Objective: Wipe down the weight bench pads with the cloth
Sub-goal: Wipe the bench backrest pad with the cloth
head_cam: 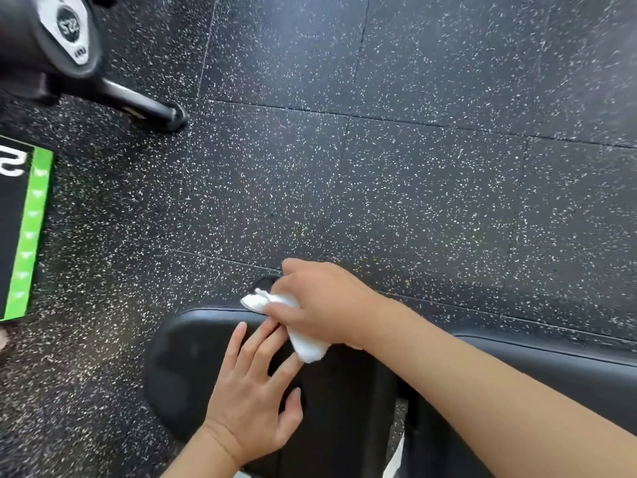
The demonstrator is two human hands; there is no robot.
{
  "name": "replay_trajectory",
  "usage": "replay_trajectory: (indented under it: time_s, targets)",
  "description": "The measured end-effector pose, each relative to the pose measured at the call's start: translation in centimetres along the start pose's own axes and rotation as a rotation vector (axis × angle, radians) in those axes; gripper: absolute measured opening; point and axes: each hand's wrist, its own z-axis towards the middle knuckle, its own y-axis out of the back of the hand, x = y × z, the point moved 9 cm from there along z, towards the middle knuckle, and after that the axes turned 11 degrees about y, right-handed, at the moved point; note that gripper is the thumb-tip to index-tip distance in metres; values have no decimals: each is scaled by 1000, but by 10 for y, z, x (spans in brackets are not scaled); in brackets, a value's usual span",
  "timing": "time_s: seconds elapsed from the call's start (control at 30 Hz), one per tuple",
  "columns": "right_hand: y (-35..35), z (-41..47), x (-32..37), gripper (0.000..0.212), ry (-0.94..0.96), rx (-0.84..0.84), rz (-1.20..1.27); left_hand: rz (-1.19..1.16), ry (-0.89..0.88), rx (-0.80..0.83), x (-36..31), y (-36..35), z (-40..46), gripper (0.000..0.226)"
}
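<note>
— So where is the cloth [303,334]?

— Bunched up white in the right hand [322,300], over the far edge of the black seat pad [193,367]. One end sticks out past the knuckles toward the floor side, the other hangs below the palm onto the pad.

— How is that hand holding it?

— Its fingers [275,310] are curled down around the cloth, gripping it, with the back of the hand facing up. The fingertips themselves are hidden under the fabric.

— And the other hand?

— The left hand [255,401] lies flat on the same pad, fingers straight and slightly spread, thumb out to the side. It holds nothing. Its two longest fingertips reach right up to the cloth and the right hand; I cannot tell whether they actually touch the fabric.

— What else is around?

— A second black pad [558,370] runs off to the right under the right forearm, with a gap between the two pads. Beyond the worktop is dark rubber floor [413,167] with pale speckles, laid in tiles. At far left sits a black and green box [24,229]. In the upper left corner is a blurred black dumbbell [65,32] marked with a number.
</note>
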Motion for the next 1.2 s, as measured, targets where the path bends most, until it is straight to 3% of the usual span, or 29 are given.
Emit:
replay_trajectory:
  time_s: [0.17, 0.3, 0.67, 0.77, 0.83, 1.03, 1.2]
  targets:
    - [6, -49, -22, 33, 88, 23, 56, -4, -20, 2, -1, 2, 0, 74]
    - [9, -89, -68, 38, -27, 45, 203, 1, -31, 1, -1, -1, 0, 78]
    - [-4, -7, -26, 34, 55, 137, 149, -20, -44, -2, 0, 0, 0, 76]
    - [-5, 5, -24, 36, 42, 163, 243, -8, -40, 16, -2, -1, 1, 78]
    - [-1, 1, -27, 35, 37, 174, 346, -14, -34, 26, -1, -1, 0, 82]
    - [14, -51, -67, 38, -7, 241, 329, -14, -34, 25, -1, 0, 1, 83]
    - [9, -46, -52, 24, -12, 169, 383, -34, -30, 29, -2, 1, 1, 84]
